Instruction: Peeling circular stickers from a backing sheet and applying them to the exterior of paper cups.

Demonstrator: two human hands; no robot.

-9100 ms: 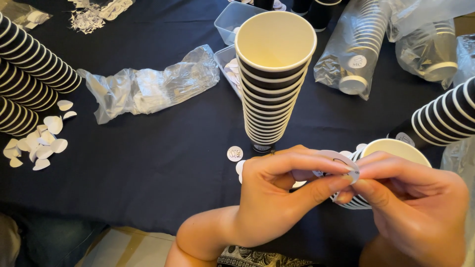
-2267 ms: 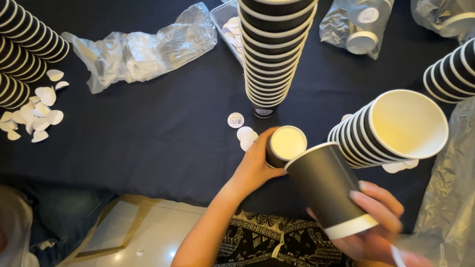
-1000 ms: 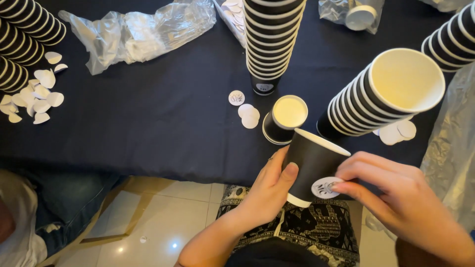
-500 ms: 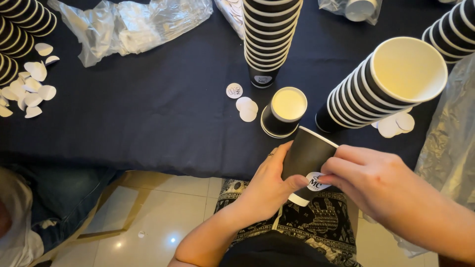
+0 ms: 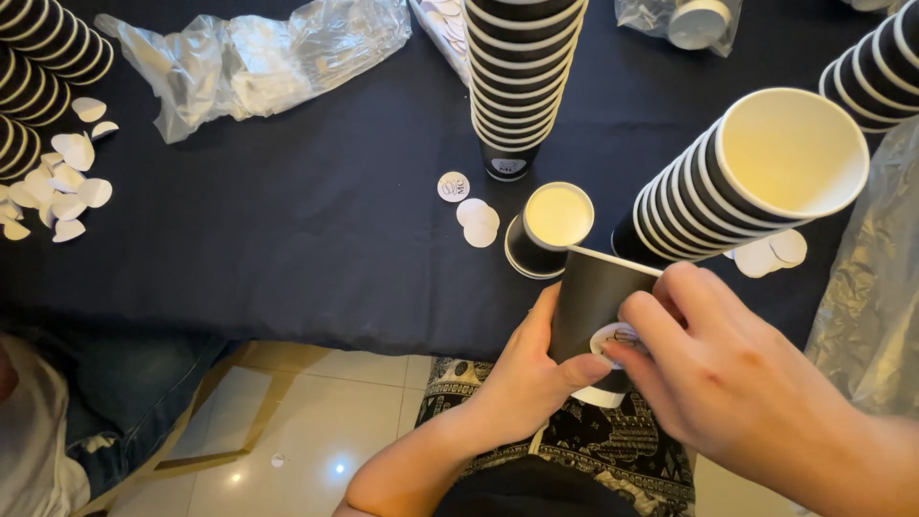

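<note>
Closest to the person, both hands meet on one black cup (image 5: 586,299), held tilted just off the near edge of the table (image 5: 287,249), above the lap. The left hand (image 5: 522,378) wraps the cup from the side, fingers curled round its wall, thumb pressed up by a round white sticker (image 5: 616,337) on the cup's side. The right hand (image 5: 737,373) comes over from the other side, fingers bent and closed down on the cup, fingertips resting at the sticker.

Just beyond the cup's rim, on the dark cloth, a single cup (image 5: 548,228) lies tipped with its pale inside showing. To its right a leaning stack (image 5: 742,187) of cups rests almost touching the held one, so that side is tight. A few loose stickers (image 5: 476,213) lie left of the single cup. Behind them stands a tall stack (image 5: 522,77).

Leftward the cloth is open, a wide bare stretch up to a crumpled plastic bag (image 5: 258,57) at the far side. At the left edge are more stacked cups (image 5: 38,67) and a scatter of white backing discs (image 5: 62,182).
</note>
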